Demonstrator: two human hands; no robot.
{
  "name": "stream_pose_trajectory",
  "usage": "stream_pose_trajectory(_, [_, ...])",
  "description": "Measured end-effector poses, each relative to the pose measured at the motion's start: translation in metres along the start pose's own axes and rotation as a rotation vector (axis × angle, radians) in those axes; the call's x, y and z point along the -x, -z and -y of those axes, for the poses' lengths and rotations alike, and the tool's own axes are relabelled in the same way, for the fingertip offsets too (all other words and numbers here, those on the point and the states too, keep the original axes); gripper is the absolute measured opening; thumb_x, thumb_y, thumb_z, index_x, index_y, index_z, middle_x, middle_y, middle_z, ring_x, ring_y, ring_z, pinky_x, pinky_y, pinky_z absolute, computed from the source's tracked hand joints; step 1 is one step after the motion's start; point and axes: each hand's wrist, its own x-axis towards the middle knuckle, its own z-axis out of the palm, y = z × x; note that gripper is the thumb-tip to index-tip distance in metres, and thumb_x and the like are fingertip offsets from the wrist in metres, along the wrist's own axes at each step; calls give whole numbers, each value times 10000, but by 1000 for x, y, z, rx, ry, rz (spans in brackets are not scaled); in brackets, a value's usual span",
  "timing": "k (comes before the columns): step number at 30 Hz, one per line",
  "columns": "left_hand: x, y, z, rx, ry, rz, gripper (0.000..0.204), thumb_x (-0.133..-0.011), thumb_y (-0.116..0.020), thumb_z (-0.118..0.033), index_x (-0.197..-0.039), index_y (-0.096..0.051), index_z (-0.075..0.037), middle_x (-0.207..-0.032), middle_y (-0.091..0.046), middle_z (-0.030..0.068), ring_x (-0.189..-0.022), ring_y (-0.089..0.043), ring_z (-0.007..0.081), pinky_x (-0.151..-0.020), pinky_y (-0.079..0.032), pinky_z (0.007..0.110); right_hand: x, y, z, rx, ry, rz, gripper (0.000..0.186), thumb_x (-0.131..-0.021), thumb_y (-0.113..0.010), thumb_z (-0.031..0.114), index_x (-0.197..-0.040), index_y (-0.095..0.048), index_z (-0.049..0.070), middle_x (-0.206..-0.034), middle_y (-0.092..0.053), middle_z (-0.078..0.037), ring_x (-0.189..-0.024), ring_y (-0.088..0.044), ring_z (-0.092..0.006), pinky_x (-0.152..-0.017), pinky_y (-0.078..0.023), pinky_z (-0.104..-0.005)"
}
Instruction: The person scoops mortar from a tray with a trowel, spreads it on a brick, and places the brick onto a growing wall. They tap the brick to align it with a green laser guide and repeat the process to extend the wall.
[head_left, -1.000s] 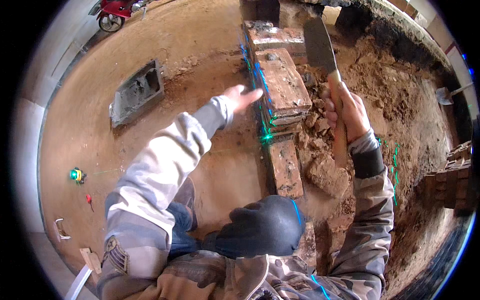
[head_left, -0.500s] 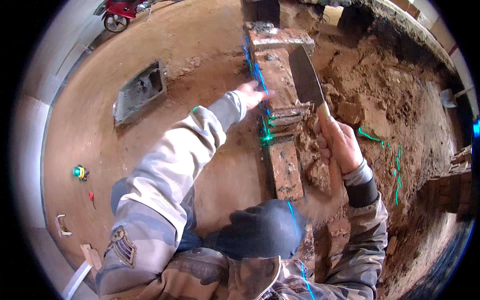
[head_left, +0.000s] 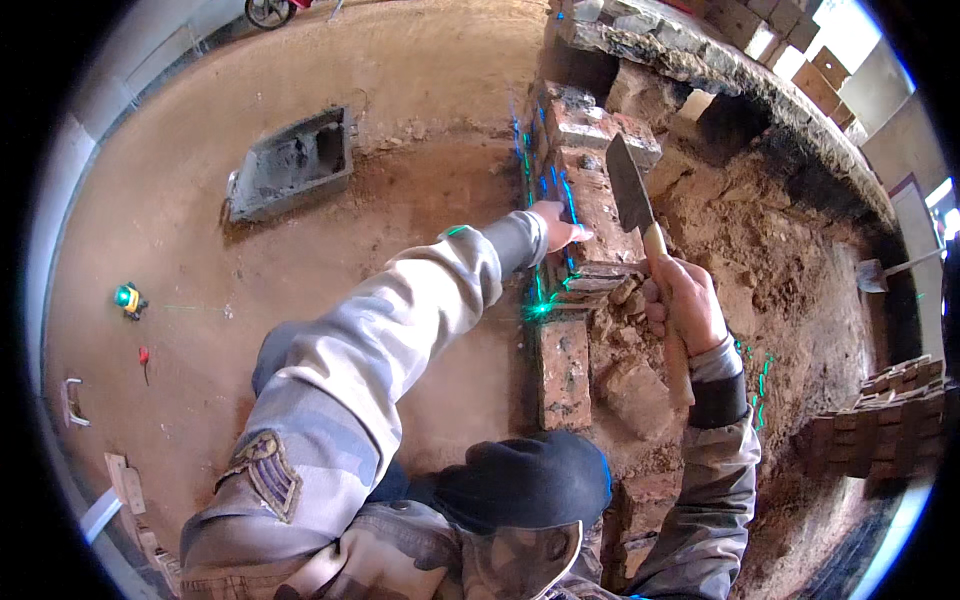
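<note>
My left hand [head_left: 560, 226] reaches across to the left edge of a low brick wall [head_left: 590, 205]; its fingers are stretched out against the brick's side and top edge. In my right hand [head_left: 690, 305] is a trowel [head_left: 630, 190] with a long flat blade and a wooden handle, gripped around the handle. Its blade points away from me and hangs over the right side of the wall. Close by my left hand, the wall ends in a stepped face, with a lower brick [head_left: 565, 375] nearer to me. Blue and green laser lines run along the wall's left side.
Left of the wall stands a grey mortar trough [head_left: 235, 205]. A laser level [head_left: 128, 298] and a small red item [head_left: 144, 357] lie far left. Loose earth and rubble [head_left: 640, 400] fill the right side, with stacked bricks [head_left: 870, 430] and a shovel [head_left: 872, 277] beyond.
The view has shifted. My left hand has moved right, from beside the wall's edge onto it. My right hand still holds the trowel at nearly the same place.
</note>
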Motion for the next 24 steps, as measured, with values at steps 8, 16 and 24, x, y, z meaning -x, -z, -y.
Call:
stream_pose_trajectory(8, [-20,-22,41,152,-86,-177,866,-867,-736,-482,-1420,-435,112,-1388,-559,282,-1308,-543,353,-1114,-409,373,13,-37,7,173,9,-51,300,-1016,-529,311,-969,-609,25,-690,-547,-2,-497,-486,-80,-407,-391,-253])
stream_pose_trajectory(16, [155,27,37,-620,-426,792,535,-864,-661,-426,-1190,-627,-3,-1127,-693,235,-1112,-655,393,-949,-517,477,117,-108,21,486,-116,-112,239,-985,-615,248,-915,-613,19,-702,-566,19,-567,-520,-56,-490,-413,-249])
stream_pose_trajectory(24, [212,57,38,-969,-464,643,330,-841,-693,-241,-1142,-715,-105,-1145,-736,116,-1112,-684,315,-905,-501,519,41,-132,1,661,-243,35,307,-962,-656,291,-874,-646,-3,-681,-580,-3,-537,-518,-83,-502,-411,-247])
